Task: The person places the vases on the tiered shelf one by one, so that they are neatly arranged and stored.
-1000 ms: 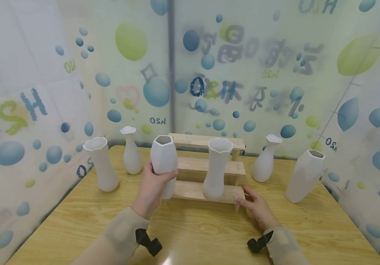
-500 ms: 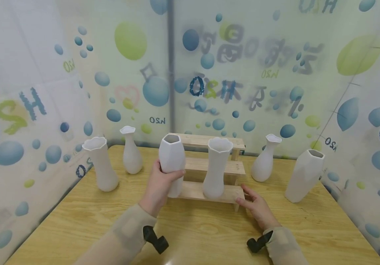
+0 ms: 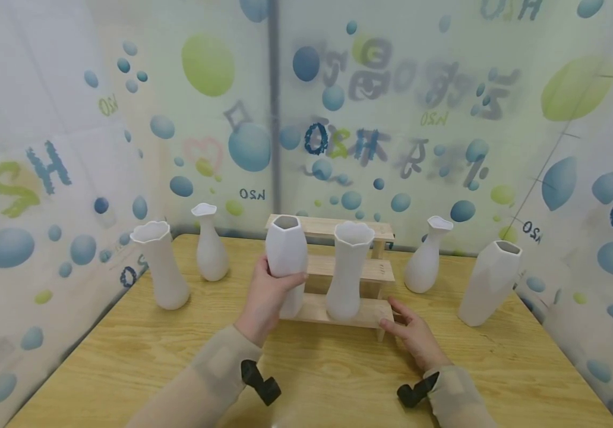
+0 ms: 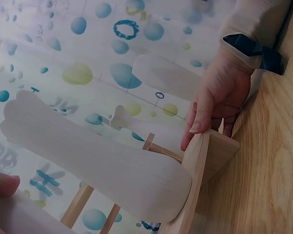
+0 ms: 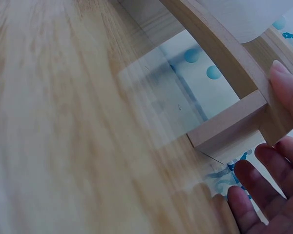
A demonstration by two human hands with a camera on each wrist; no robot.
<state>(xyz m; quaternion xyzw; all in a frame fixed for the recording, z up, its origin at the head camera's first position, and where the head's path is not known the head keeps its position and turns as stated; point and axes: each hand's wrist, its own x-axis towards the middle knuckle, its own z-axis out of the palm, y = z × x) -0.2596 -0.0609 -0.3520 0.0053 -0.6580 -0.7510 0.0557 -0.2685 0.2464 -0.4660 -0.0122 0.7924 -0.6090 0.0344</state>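
"One faceted vase (image 3: 287, 246) is being held, but by which hand?"

"The left hand (image 3: 266, 298) is gripping it, thumb across the front; the vase is rising nearly upright at that hand's one o'clock."

"Is it touching the wooden rack (image 3: 319, 266)?"

"I'm not managing to tell; its base is overlapping the bottom step. At its three o'clock, a fluted vase (image 3: 348, 274) is standing close. The right hand (image 3: 416, 337), farther off, is pinching the step's end, lying at its ten o'clock."

left hand (image 3: 266, 297) and the faceted white vase (image 3: 287, 246) it grips now closer to the scalloped vase (image 3: 350, 267), the gap on its left narrower
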